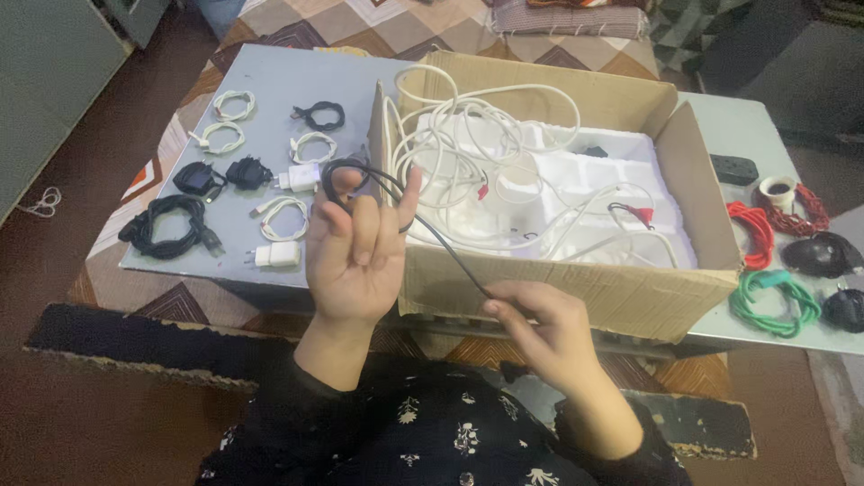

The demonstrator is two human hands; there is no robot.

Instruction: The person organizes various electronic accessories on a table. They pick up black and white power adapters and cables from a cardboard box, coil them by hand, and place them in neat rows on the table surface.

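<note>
With coiled white cables (pixel 236 105) lying on the desk (pixel 270 85), the left hand (pixel 358 247) is looping a thin, limp black cable (pixel 432 236) around raised fingers before the cardboard box (pixel 576 288), while the right hand (pixel 544 328) is pinching its light, springy trailing length.

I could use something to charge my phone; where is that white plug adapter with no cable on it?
The white adapter lies on the grey board left of the cardboard box, below a coiled white cable.
</note>
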